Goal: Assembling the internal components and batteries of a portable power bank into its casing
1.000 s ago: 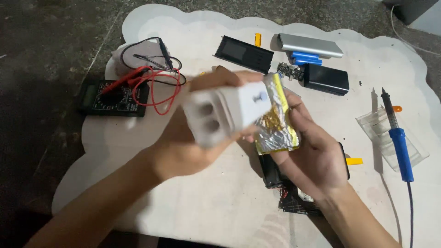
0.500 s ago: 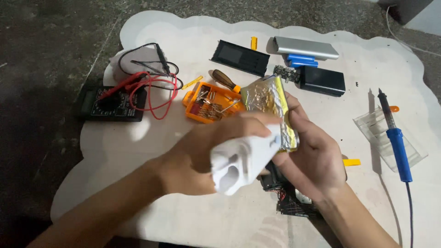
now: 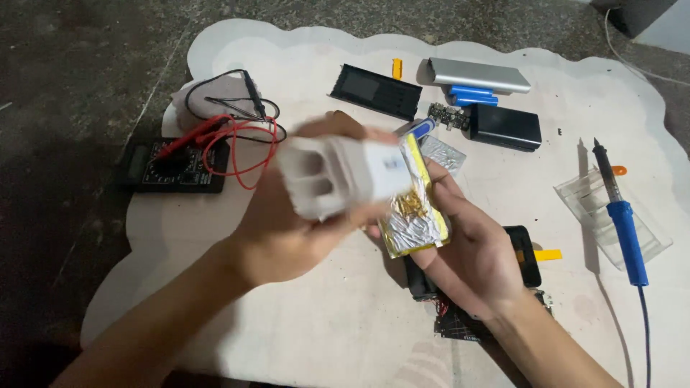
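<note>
Gripping a white plastic case (image 3: 343, 176), the left hand (image 3: 287, 237) holds it up with fingers wrapped around its body; the case is blurred, though two rounded openings seem to face the camera. Just beside it, the right hand (image 3: 471, 259) is clamped on a silver foil battery pack (image 3: 415, 208), thumb on top and fingers underneath, and the pack's edge touches the case. Beyond the left hand lie a black multimeter (image 3: 172, 167) and its red and black leads (image 3: 237, 133). Well off past the right hand rests a blue-handled soldering iron (image 3: 624, 224) on a clear plastic tray (image 3: 650, 241).
</note>
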